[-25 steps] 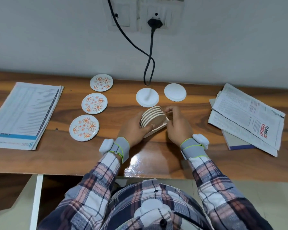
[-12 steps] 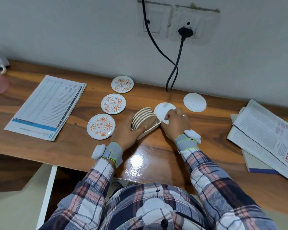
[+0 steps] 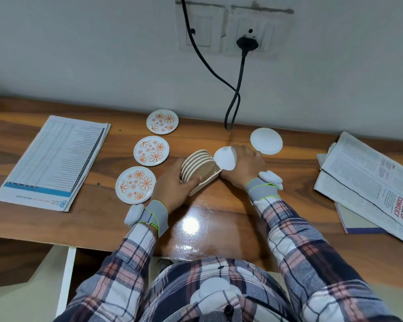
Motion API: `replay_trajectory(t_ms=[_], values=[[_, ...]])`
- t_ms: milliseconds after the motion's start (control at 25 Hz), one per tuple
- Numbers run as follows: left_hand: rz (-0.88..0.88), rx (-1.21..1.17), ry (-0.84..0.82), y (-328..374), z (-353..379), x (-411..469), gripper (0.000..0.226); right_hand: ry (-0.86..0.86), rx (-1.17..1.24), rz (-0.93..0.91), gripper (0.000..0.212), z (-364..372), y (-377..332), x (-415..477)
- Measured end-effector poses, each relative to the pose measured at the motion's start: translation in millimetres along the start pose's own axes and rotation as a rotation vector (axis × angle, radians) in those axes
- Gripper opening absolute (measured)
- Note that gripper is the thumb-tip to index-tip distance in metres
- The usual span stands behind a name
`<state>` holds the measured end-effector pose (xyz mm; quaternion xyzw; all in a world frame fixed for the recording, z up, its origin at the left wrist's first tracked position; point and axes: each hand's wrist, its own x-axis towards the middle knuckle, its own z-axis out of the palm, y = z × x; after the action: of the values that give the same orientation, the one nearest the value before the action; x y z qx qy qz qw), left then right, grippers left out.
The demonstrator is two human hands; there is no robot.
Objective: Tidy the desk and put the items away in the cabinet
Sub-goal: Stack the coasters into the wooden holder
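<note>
A slotted wooden coaster holder with several coasters standing in it sits mid-desk. My left hand grips its near left end. My right hand holds a white coaster tilted up on edge just right of the holder. Another white coaster lies flat farther right. Three coasters with orange flowers lie face up to the left: a near one, a middle one and a far one.
A folded newspaper lies at the left of the wooden desk. More newspapers over a book lie at the right. Black cables hang from the wall sockets down behind the desk.
My right hand has taken the nearer white coaster off the desk and tipped it up beside the holder. The camera view has shifted, so the desk appears lower and more to the right.
</note>
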<state>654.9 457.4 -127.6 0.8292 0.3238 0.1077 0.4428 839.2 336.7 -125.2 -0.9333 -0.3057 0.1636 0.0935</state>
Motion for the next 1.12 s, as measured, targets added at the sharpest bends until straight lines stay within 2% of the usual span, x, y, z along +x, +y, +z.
replay_trajectory(t_ms=[280, 360, 480, 560, 680, 760, 840, 920, 1040, 1120], values=[[0.006, 0.021, -0.028, -1.1, -2.4, 4.7, 0.032, 0.134, 0.231, 0.036, 0.096, -0.5, 3.1, -13.7], [0.008, 0.023, -0.031, -1.4, -2.2, 5.0, 0.030, 0.240, 0.279, 0.003, 0.081, -0.1, 9.9, -19.9], [0.020, 0.027, -0.034, -1.5, 0.5, 5.6, 0.032, 0.398, 0.247, -0.076, 0.044, -9.5, 16.2, -25.2], [0.021, 0.020, -0.041, -1.3, 2.3, 7.9, 0.032, 0.447, 0.235, -0.142, 0.032, -15.9, 12.6, -27.1], [0.020, 0.003, -0.030, -2.2, 2.9, 9.5, 0.031, 0.444, 0.223, -0.284, 0.030, -10.5, 2.1, -37.0], [0.019, 0.008, -0.029, -2.8, 3.1, 9.5, 0.031, 0.336, 0.149, -0.358, 0.027, 2.9, 4.3, -46.1], [0.017, 0.012, -0.032, -2.8, 3.6, 10.7, 0.032, 0.167, 0.087, -0.346, 0.024, 13.1, 12.0, -51.0], [0.016, 0.005, -0.031, -2.2, 6.2, 13.7, 0.033, 0.095, 0.151, -0.316, 0.025, 15.4, 19.9, -49.8], [0.024, 0.009, -0.023, 1.5, 10.1, 17.4, 0.036, 0.231, 0.313, -0.251, 0.017, 5.3, 26.3, -37.8], [0.023, 0.011, -0.035, 3.6, 12.0, 20.5, 0.036, 0.322, 0.264, -0.133, 0.025, -4.9, 37.5, -18.5]])
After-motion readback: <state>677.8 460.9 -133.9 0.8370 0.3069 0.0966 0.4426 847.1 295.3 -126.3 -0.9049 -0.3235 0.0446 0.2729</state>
